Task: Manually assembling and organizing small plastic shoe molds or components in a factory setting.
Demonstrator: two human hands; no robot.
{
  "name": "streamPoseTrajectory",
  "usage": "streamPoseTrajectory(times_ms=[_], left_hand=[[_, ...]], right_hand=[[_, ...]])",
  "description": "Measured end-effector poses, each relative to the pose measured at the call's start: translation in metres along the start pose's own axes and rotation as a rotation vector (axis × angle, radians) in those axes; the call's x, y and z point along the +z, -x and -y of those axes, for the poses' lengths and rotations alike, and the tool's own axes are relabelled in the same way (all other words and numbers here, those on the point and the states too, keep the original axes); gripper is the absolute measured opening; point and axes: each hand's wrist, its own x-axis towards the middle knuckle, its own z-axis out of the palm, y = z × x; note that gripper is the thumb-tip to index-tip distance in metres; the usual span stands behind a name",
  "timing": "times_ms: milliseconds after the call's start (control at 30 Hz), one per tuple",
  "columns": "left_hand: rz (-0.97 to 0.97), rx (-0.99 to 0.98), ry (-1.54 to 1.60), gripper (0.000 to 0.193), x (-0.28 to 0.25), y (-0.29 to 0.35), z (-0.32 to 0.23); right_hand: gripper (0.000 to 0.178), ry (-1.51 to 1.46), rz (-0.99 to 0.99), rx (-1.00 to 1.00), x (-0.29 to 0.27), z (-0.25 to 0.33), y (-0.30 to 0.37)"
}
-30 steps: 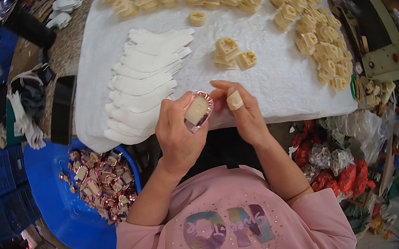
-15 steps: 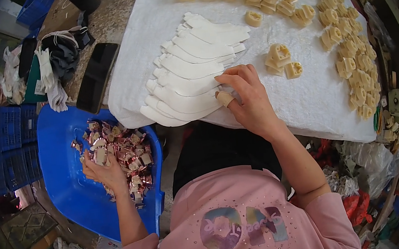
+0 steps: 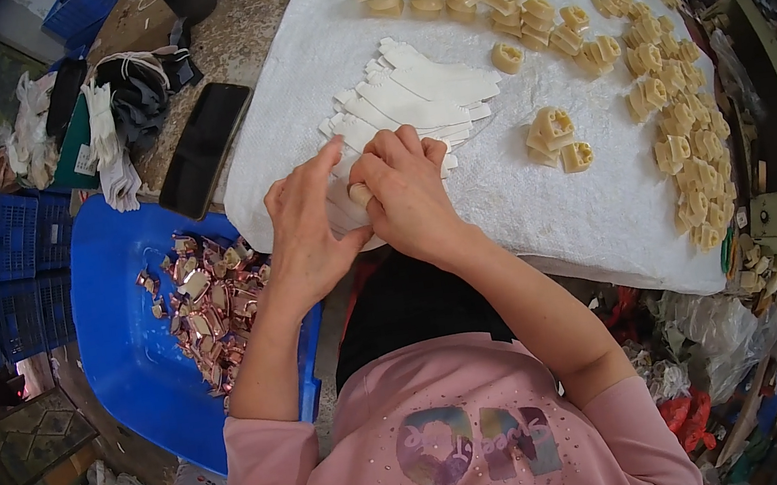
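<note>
Both hands have come together over the near part of a fanned row of thin white curved pieces (image 3: pixel 427 90) on the white-covered table. My left hand (image 3: pixel 302 219) is curved, its thumb and forefinger apart, with white showing between them. Beside it, my right hand (image 3: pixel 407 196) has its fingers curled in and closed; a pale beige covering wraps one finger. Whatever lies under those fingers is hidden. To the left, a blue tub (image 3: pixel 118 347) contains a heap of shiny pinkish-copper and cream pieces (image 3: pixel 211 310).
Cream-coloured hollow moulded parts (image 3: pixel 690 144) crowd the table's right and far sides, and a small group (image 3: pixel 551 133) lies nearer. A black phone (image 3: pixel 204 149) rests at the table's left, close to gloves (image 3: pixel 104 133). Blue crates (image 3: pixel 25 280) stand behind the tub.
My left hand has left the blue tub and moved up and right to the table. My right hand has shifted left to meet it, its fingers now more curled.
</note>
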Motion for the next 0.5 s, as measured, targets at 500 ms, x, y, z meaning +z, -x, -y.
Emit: streamPoseTrajectory(times_ms=[500], left_hand=[[0.088,0.112,-0.155,0.064,-0.002,-0.007,-0.022]], right_hand=[[0.013,-1.128,-0.513,0.263,-0.101,-0.022,0.068]])
